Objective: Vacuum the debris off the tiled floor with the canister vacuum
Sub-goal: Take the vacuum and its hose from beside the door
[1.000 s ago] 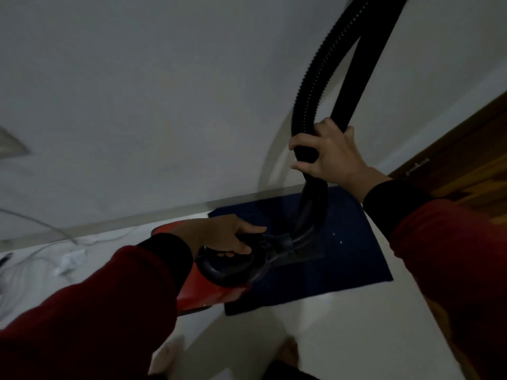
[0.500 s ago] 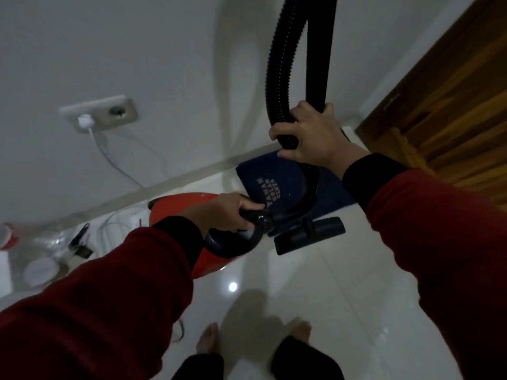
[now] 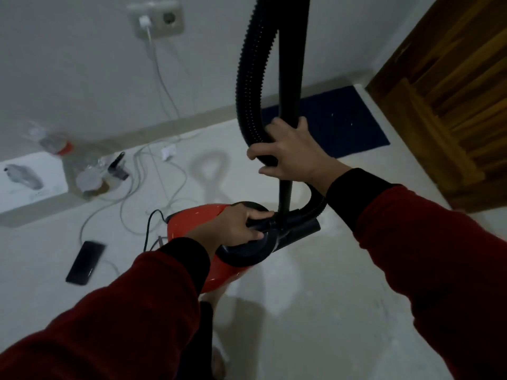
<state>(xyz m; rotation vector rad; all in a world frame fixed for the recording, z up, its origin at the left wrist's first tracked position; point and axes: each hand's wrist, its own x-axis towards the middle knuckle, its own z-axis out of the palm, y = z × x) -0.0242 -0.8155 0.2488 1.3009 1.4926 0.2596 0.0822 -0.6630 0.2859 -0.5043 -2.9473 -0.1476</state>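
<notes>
She is carrying the red vacuum (image 3: pixel 192 248) clear of the floor (image 3: pixel 329 311), left hand (image 3: pixel 241 224) with its grip wrapped round the black handle, right hand (image 3: pixel 290 152) pinching hose (image 3: pixel 247 78) and wand (image 3: pixel 292 64) together. Sweeping hasn't begun, I'd judge; next, set it down and lower the nozzle. By the wall edge stands a clear bottle (image 3: pixel 55 142), contents unreadable; a phone (image 3: pixel 85 262) lies nearby.
</notes>
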